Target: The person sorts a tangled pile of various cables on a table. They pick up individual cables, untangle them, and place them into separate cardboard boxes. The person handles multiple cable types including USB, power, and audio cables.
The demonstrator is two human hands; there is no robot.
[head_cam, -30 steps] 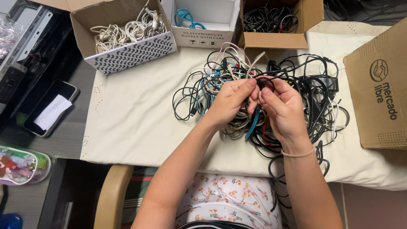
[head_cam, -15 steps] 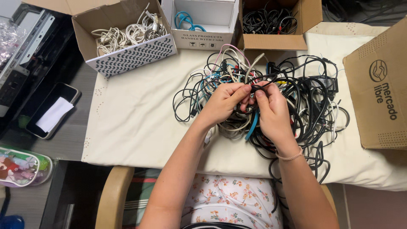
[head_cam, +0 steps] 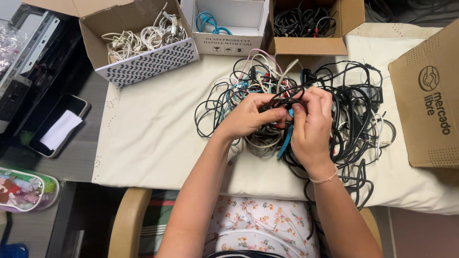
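A big tangle of mostly black cables [head_cam: 344,114], with some white, blue and pink ones, lies on a cream cloth [head_cam: 153,129]. My left hand [head_cam: 248,116] and my right hand [head_cam: 311,122] meet over the middle of the pile. Both pinch the same thin black cable [head_cam: 285,98], which loops up between the fingertips. A blue flat cable [head_cam: 285,143] shows below my hands.
Three open boxes stand at the back: a patterned one with white cables [head_cam: 138,43], a white one with a blue cable [head_cam: 229,24], a cardboard one with black cables [head_cam: 306,24]. A large cardboard box [head_cam: 428,95] sits right. A phone [head_cam: 60,125] lies left.
Both hands stayed over the pile and drew slightly closer together, working the black cable; a loop of it now stands up between the fingers.
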